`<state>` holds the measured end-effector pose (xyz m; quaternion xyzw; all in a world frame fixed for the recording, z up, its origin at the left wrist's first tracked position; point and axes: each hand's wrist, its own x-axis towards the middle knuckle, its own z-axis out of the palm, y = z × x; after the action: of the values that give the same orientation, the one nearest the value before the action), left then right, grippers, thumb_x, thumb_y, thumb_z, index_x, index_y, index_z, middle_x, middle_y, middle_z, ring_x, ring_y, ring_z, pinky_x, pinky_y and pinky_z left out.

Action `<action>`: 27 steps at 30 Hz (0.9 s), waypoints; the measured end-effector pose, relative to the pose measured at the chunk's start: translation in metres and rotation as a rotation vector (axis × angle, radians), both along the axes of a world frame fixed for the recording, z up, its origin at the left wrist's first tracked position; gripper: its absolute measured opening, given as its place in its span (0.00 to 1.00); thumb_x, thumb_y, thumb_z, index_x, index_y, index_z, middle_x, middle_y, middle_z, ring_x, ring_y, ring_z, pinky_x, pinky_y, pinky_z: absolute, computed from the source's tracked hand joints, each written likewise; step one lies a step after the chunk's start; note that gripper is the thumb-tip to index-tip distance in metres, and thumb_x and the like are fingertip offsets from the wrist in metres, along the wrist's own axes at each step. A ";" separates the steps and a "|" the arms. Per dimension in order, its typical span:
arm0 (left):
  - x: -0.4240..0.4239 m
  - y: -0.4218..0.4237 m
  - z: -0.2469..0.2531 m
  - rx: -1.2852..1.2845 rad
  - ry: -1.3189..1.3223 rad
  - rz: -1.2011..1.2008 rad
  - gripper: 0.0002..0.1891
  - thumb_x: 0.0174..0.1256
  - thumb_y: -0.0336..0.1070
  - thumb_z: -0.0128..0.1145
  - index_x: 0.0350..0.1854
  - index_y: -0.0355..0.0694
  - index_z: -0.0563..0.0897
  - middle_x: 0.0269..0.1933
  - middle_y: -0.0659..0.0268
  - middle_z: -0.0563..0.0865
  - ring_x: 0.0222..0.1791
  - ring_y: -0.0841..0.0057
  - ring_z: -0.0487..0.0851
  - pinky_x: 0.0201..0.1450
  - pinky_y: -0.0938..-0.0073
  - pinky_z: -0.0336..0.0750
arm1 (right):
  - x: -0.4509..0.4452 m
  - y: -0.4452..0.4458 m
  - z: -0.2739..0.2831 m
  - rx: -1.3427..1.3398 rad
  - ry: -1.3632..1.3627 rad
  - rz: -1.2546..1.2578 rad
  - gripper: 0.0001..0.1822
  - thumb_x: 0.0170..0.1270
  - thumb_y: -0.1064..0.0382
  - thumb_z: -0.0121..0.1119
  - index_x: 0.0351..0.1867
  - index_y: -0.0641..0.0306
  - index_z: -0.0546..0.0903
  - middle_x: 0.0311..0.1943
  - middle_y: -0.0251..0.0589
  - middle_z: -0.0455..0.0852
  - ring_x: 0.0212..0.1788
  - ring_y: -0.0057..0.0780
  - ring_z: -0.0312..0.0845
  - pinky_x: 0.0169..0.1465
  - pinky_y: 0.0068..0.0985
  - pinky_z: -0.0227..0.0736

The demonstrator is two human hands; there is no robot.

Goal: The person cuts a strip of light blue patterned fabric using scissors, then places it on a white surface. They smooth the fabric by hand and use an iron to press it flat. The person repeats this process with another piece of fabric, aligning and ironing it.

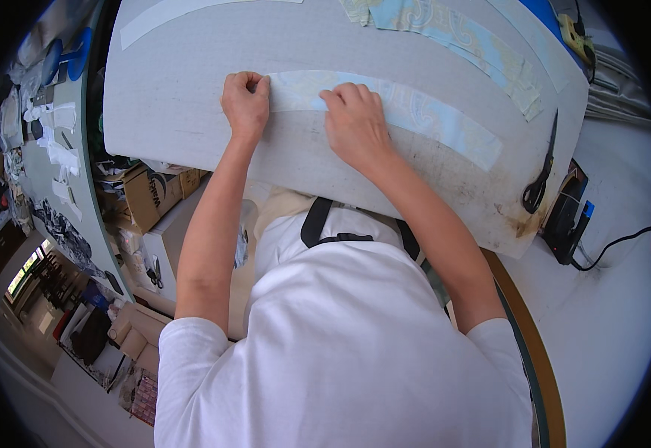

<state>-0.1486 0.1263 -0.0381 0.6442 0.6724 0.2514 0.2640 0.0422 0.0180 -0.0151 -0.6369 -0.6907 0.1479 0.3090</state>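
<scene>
A light blue and cream paisley fabric strip (437, 120) lies flat on the grey cloth-covered board (180, 106) before me. My left hand (245, 103) pinches the strip's left end between thumb and fingers. Over the middle of the strip is my right hand (358, 120), fingers curled and thumb near the index fingertip; whether it grips the cloth cannot be told. More paisley strips (465, 45) lie layered at the board's upper right, and a plain white curved strip (191, 17) is at its upper left.
Black-handled scissors (535, 190) rest near the board's right edge. Just beyond stands a black clothes iron (566, 218) with a cord. A power strip (577, 39) is at the upper right. Below the board's left side is an open cardboard box (155, 193); a cluttered side table (73, 168) stands further left.
</scene>
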 end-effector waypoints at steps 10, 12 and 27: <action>0.001 -0.001 -0.005 0.049 0.010 -0.003 0.08 0.63 0.36 0.69 0.33 0.37 0.87 0.39 0.60 0.85 0.39 0.63 0.84 0.47 0.61 0.78 | -0.006 0.022 -0.007 -0.049 -0.065 -0.043 0.15 0.60 0.71 0.61 0.50 0.61 0.86 0.42 0.40 0.82 0.48 0.42 0.77 0.51 0.40 0.69; -0.005 -0.001 -0.010 0.089 0.020 -0.012 0.07 0.63 0.36 0.69 0.34 0.37 0.87 0.38 0.59 0.85 0.38 0.63 0.84 0.47 0.62 0.79 | -0.008 0.023 -0.009 0.008 -0.038 -0.042 0.13 0.59 0.70 0.59 0.45 0.61 0.84 0.41 0.41 0.81 0.47 0.42 0.76 0.52 0.40 0.68; 0.070 -0.079 0.017 0.270 0.342 -0.885 0.36 0.72 0.47 0.59 0.78 0.34 0.67 0.81 0.50 0.65 0.82 0.51 0.59 0.83 0.48 0.50 | 0.120 -0.119 0.015 -0.191 0.020 -0.646 0.16 0.62 0.71 0.64 0.52 0.63 0.84 0.48 0.47 0.83 0.53 0.48 0.78 0.58 0.40 0.74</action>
<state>-0.0790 0.0469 -0.0208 0.9285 0.3293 0.0907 0.1455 0.1625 -0.1009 0.0002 -0.8474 -0.4332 0.1128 0.2856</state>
